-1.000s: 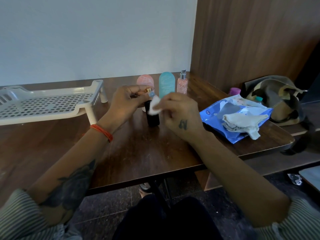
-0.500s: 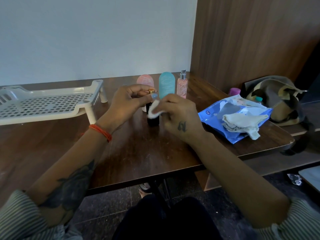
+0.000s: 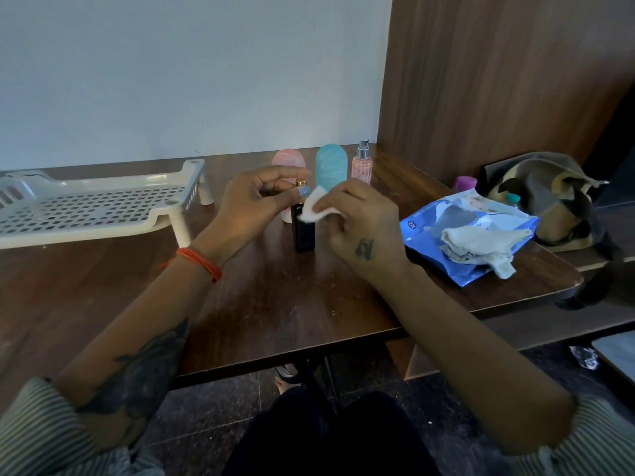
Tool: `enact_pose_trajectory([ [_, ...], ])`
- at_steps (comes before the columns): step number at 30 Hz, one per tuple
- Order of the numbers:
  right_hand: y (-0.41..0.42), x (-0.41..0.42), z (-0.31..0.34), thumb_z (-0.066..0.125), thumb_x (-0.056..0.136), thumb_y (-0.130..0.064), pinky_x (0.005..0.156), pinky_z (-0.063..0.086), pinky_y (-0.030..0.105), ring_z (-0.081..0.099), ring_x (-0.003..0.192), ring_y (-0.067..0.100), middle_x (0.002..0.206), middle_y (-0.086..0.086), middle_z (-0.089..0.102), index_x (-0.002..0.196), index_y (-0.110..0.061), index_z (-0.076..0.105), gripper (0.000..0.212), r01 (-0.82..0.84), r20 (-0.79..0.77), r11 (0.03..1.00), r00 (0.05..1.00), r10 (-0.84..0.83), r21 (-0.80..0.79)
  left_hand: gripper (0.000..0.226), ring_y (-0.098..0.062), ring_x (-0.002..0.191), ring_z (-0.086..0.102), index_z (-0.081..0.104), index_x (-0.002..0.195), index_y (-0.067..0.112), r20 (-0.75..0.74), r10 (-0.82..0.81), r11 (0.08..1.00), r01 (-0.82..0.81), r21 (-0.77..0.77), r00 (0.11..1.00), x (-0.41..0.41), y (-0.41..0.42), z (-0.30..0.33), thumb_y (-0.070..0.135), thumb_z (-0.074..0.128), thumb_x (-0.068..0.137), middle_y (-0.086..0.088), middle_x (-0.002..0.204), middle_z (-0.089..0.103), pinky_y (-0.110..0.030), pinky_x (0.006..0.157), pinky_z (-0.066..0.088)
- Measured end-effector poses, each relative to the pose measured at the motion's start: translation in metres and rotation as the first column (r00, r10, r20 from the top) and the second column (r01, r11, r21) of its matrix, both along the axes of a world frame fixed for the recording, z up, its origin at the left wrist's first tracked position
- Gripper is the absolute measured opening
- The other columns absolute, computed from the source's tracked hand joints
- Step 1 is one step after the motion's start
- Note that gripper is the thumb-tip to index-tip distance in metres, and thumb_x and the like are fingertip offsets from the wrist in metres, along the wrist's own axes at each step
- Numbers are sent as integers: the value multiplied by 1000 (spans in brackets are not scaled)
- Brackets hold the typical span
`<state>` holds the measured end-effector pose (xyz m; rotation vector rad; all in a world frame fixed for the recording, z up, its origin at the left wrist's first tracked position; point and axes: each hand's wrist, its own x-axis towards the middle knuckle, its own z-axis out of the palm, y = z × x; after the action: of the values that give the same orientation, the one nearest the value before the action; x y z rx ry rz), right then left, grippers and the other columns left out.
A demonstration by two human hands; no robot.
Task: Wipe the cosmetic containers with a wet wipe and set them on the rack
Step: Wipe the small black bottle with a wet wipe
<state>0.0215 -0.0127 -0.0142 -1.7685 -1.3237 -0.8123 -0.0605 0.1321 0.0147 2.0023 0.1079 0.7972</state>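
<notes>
Dark bottle (image 3: 304, 231) upright mid-bench (image 3: 281, 304), gold cap showing. Left hand (image 3: 252, 204) curls round its top; right hand (image 3: 360, 221) pinches a wet wipe (image 3: 314, 209) against its upper side. Behind it, close: pink container (image 3: 288, 161), teal container (image 3: 331, 164), spray bottle (image 3: 361, 164). White rack (image 3: 96, 207) far left, well apart. Blue wipe pack (image 3: 470, 231) lies near the bench's right edge. Bare wood between the bottle and the near edge.

Head-worn camera looks forward and down, close over the table (image 3: 281, 304).
</notes>
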Motion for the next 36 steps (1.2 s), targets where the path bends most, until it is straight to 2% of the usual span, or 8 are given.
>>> enact_pose_trajectory([
  [3, 1, -2, 0, 57, 73, -8, 62, 51, 28, 63, 73, 25, 82, 9, 67, 77, -7, 70, 14, -52, -6, 998, 999, 52, -20, 34, -12, 86, 68, 65, 115, 16, 2, 4, 999, -4, 37, 1000, -2, 0, 0, 17, 68, 81, -4, 89, 73, -29, 89, 52],
  [8, 2, 4, -1, 63, 68, 2, 70, 45, 29, 63, 77, 30, 83, 10, 70, 76, -10, 75, 19, -35, -41, 917, 999, 21, -398, 25, -4, 84, 67, 67, 105, 23, 2, -16, 999, 16, 46, 1000, -2, 1, 0, 14, 67, 82, 15, 78, 72, -25, 88, 52],
  [12, 2, 3, -1, 63, 66, 4, 64, 53, 33, 65, 71, 27, 78, 11, 69, 75, -6, 72, 16, -31, -48, 999, 998, 30, -8, 25, -6, 89, 67, 67, 102, 26, 6, -34, 999, 34, 12, 999, -1, 1, 0, 9, 66, 83, 12, 84, 73, -26, 89, 51],
  [14, 3, 3, 1, 65, 69, 7, 69, 51, 25, 66, 75, 24, 82, 12, 69, 80, -3, 71, 16, 9, -24, 982, 1000, -4, 187, 28, -7, 94, 66, 65, 105, 26, 7, -36, 999, 36, 23, 999, -1, -1, 0, 9, 64, 84, 3, 96, 72, -28, 92, 50],
  [20, 7, 8, -3, 61, 79, 0, 71, 57, 36, 67, 82, 25, 90, 13, 71, 89, -3, 72, 15, -88, -3, 993, 996, 89, 79, 25, -18, 102, 65, 66, 103, 25, -13, -64, 997, 65, 38, 998, -2, 1, 0, 7, 61, 87, -5, 103, 71, -42, 97, 48],
  [25, 4, 10, -1, 66, 73, 6, 65, 55, 34, 67, 77, 25, 86, 12, 71, 88, -4, 72, 19, 43, -30, 979, 999, -37, 199, 25, -5, 91, 66, 66, 99, 28, -15, -100, 995, 100, -23, 995, -1, 0, 1, 6, 60, 87, 18, 84, 73, -28, 91, 51],
  [31, 8, 6, -3, 51, 84, -10, 68, 56, 39, 66, 82, 26, 91, 12, 69, 90, -5, 71, 21, -106, 25, 991, 994, 105, 77, 28, -8, 93, 64, 66, 101, 26, -16, -105, 994, 105, 16, 994, -2, -1, 0, 2, 57, 88, 6, 98, 70, -29, 91, 51],
  [36, 7, 15, -2, 63, 80, 0, 69, 55, 35, 66, 77, 23, 87, 11, 71, 95, -7, 71, 19, 39, -110, 983, 994, -19, 182, 26, -3, 88, 63, 66, 99, 26, -3, -99, 995, 99, -2, 995, 0, -2, 0, 4, 57, 89, 16, 87, 70, -25, 90, 51],
])
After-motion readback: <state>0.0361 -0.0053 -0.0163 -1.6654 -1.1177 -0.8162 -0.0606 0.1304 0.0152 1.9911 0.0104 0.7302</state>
